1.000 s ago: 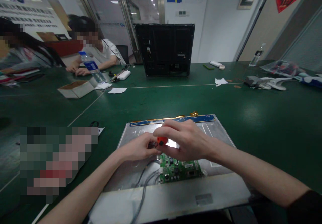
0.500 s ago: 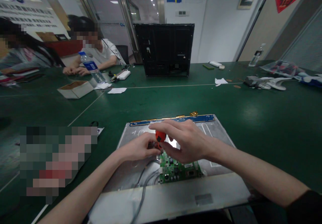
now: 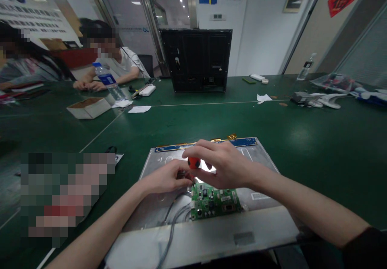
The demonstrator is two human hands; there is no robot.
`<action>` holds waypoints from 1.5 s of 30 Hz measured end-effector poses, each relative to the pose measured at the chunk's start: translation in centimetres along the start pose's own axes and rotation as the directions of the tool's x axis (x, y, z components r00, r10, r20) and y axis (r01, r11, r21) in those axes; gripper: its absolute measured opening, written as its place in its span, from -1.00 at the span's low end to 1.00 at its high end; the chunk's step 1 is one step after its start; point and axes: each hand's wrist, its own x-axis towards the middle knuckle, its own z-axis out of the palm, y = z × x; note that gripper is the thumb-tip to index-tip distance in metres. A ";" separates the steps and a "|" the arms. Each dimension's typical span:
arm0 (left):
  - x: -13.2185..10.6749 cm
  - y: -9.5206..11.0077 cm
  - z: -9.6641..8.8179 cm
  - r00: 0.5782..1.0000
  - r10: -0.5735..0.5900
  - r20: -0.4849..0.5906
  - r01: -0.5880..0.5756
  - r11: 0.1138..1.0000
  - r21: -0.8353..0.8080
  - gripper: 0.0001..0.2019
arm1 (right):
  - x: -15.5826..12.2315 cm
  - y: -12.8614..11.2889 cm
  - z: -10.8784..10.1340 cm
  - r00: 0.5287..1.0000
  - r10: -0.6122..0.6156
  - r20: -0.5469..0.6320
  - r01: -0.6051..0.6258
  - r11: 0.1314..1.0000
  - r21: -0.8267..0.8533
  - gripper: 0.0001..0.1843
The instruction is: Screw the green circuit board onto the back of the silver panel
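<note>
An orange-and-black screwdriver (image 3: 194, 163) stands roughly upright over the upper left corner of a green circuit board (image 3: 213, 202). My right hand (image 3: 222, 164) has its thumb and fingers closed around the handle's top. Lower down, my left hand (image 3: 173, 175) pinches at the screwdriver's lower part, its fingertips beside the board's edge. The tip is hidden behind the fingers. The board lies on the silvery back of a display panel (image 3: 151, 208), with a blue strip board (image 3: 244, 141) along its far edge. Grey cables (image 3: 173, 224) run from the board's left side toward me.
A black monitor housing (image 3: 198, 61) stands upright across the green table. At left are a small open box (image 3: 90, 108), a water bottle (image 3: 109, 81) and a pixelated flat item (image 3: 66, 196). Two people sit at the far left. Another bottle (image 3: 306, 67) and bagged items (image 3: 337, 82) lie right.
My right hand has shifted slightly on the screwdriver's handle, its fingers lifting a little and uncovering more of the circuit board. The left hand stays nearly in place. The view has moved slightly.
</note>
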 end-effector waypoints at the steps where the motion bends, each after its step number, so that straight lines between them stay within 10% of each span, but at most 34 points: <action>1: 0.0 -0.1 0.0 1.000 0.004 0.003 -0.004 1.000 -0.002 -0.90 | 0.2 -0.1 -0.3 1.000 0.019 0.021 -0.019 1.000 0.001 -0.78; 12: -0.4 0.7 -0.4 1.000 0.009 0.019 -0.009 1.000 0.010 -0.87 | 3.6 -1.8 -3.4 0.947 0.137 0.290 -0.098 0.984 -0.147 -0.85; 45: 0.0 0.1 0.0 1.000 0.000 -0.004 0.000 1.000 -0.021 -0.87 | 3.2 -0.9 -4.6 0.886 0.169 0.431 -0.121 0.983 -0.138 -0.86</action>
